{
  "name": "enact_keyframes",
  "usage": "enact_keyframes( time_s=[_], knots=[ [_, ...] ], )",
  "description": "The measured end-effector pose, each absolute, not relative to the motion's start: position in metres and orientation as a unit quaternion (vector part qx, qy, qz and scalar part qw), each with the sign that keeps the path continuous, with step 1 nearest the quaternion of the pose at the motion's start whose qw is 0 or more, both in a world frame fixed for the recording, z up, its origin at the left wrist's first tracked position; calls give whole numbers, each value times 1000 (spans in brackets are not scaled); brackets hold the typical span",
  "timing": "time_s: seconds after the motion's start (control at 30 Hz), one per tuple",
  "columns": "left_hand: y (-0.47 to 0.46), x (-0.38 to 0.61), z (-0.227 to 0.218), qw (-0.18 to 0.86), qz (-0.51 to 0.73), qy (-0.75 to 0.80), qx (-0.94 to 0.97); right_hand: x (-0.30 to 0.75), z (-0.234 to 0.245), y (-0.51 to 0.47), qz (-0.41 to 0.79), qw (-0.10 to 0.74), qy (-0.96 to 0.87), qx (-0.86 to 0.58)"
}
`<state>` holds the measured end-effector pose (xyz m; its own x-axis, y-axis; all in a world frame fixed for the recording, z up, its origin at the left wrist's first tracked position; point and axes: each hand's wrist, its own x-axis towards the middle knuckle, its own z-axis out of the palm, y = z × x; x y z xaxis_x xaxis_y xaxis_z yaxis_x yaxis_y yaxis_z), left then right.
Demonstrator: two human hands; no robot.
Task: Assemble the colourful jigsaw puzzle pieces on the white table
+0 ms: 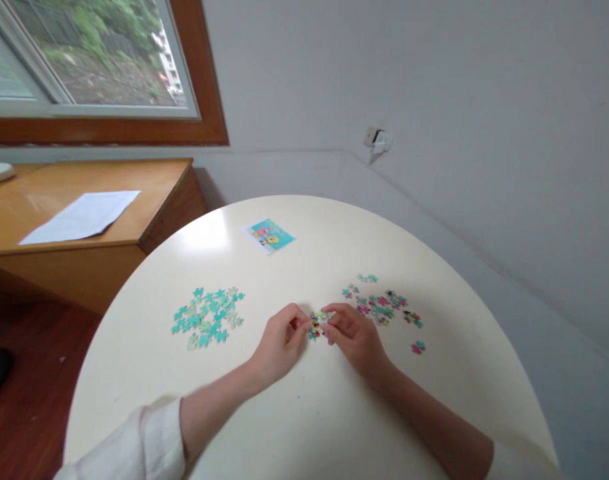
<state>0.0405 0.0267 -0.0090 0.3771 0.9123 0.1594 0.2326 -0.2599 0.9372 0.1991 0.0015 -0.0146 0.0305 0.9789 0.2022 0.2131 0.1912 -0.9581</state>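
Between my two hands is a small joined cluster of jigsaw puzzle pieces (316, 324), yellow, teal and dark. My left hand (283, 339) pinches the cluster's left edge with thumb and forefinger. From the other side, my right hand (357, 340) has its thumb and fingers closed on the right part of the cluster, hiding some of it. Just beyond my right hand lies a loose group of pink, teal and dark puzzle pieces (382, 301). Further left, apart from my left hand, teal and pale green puzzle pieces (211, 313) are spread out.
Everything lies on a round white table (304, 427). A picture card (270, 236) with cartoon figures rests toward the far edge. To the left stands a wooden desk (164, 193) with a white paper sheet (84, 217). A wall socket (378, 139) holds a white plug.
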Motion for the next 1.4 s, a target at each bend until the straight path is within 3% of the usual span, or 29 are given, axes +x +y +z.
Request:
enact_keyframes(
  time_s=[0.27,0.57,0.9,1.4],
  knots=[
    [26,41,-9,454,376,412,695,216,-15,11,251,567,-550,-560],
    [29,41,-11,469,390,414,676,234,-13,18,177,476,-600,-618],
    [29,42,-14,478,391,407,673,239,-15,24,187,384,-630,-648],
    [29,42,-13,478,390,414,669,237,-15,23,223,369,-642,-634]
  ],
)
